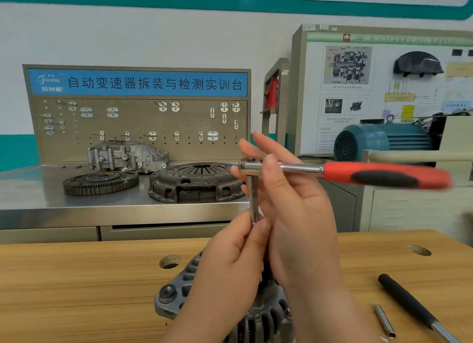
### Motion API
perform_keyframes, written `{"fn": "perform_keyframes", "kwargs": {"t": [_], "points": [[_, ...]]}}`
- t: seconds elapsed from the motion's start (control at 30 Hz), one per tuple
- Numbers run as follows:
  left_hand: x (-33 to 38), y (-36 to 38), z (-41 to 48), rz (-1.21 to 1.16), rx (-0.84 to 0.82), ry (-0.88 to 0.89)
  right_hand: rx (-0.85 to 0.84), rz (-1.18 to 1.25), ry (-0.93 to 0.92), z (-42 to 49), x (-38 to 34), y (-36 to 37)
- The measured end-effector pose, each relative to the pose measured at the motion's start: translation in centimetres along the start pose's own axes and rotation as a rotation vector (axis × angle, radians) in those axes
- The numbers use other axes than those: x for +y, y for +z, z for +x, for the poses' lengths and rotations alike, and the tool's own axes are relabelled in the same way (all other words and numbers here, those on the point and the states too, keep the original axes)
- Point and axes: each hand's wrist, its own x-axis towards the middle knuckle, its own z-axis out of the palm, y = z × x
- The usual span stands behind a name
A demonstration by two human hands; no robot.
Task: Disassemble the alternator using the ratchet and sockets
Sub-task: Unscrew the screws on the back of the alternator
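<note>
1. While the alternator [176, 299] lies on the wooden bench [76, 278] at the near edge of the view, much of its grey ribbed body is covered by the two hands raised over it.
2. The ratchet [358, 173] is held up above the alternator. Its red and black handle points out to the right, and a long chrome bar [253, 196] hangs straight down from its head.
3. The head of the ratchet is pinched by the right hand [297, 209], with the thumb laid across the front and the fingers standing almost straight behind. The handle itself is left ungripped.
4. The lower end of the bar is pinched between the thumb and curled fingers of the left hand [230, 263]. Whether a socket sits there cannot be told, as the tip is hidden.
5. The step in hand is judged to be making the tool ready. The bar should be pushed fully home on the drive and tugged to prove it is seated. The socket should be matched to the bolt head, and the ratchet set to loosen, before anything is lowered onto the alternator.
6. A black-handled tool [404, 299] and a short chrome piece [384, 321] lie on the bench to the right, apart from the alternator.
7. On a steel table [38, 196] behind, a clutch cover [194, 181] and a toothed ring [99, 182] are set side by side.
</note>
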Motion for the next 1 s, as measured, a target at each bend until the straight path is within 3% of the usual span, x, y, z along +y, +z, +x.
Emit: {"fn": "perform_keyframes", "kwargs": {"t": [0.17,0.33,0.43,0.6,0.73,0.83,1.0], "points": [[-0.28,0.23,0.14,-0.052,0.039,-0.021,0.070,0.046,-0.090,0.06,0.66,0.74],[-0.06,-0.04,-0.24,-0.027,-0.001,-0.011,0.091,0.331,0.088,0.02,0.47,0.36],[0.05,0.02,-0.16,-0.008,-0.016,-0.005,0.102,0.243,0.071,0.14,0.50,0.42],[-0.15,0.19,0.04,-0.028,0.018,-0.031,0.104,0.008,-0.125,0.17,0.54,0.49],[0.04,-0.02,-0.03,-0.034,-0.004,-0.010,0.103,0.298,0.038,0.14,0.43,0.56],[0.17,-0.16,-0.29,-0.012,-0.014,0.024,0.074,0.334,0.130,0.09,0.36,0.31],[0.22,-0.10,-0.03,-0.008,0.008,-0.013,0.099,0.184,-0.033,0.19,0.62,0.48]]}}
